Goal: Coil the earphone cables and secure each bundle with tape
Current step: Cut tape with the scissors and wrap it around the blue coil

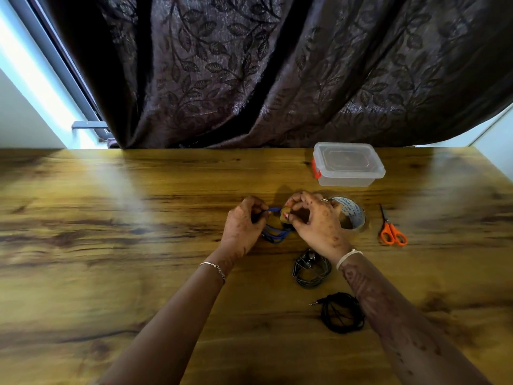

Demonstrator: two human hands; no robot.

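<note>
My left hand (244,223) pinches a coiled blue earphone cable (274,235) just above the wooden table (111,232). My right hand (313,218) pinches a small brown piece of tape (286,213) against the top of that blue bundle. A roll of brown tape (354,216) lies right behind my right hand. A grey-black coiled earphone cable (311,270) lies below my right wrist. A second black coil (342,314) with its jack sticking out left sits nearer to me, partly under my right forearm.
Orange-handled scissors (391,232) lie right of the tape roll. A clear lidded plastic box (347,165) with an orange latch stands at the back of the table. A dark patterned curtain (277,73) hangs behind the table's far edge.
</note>
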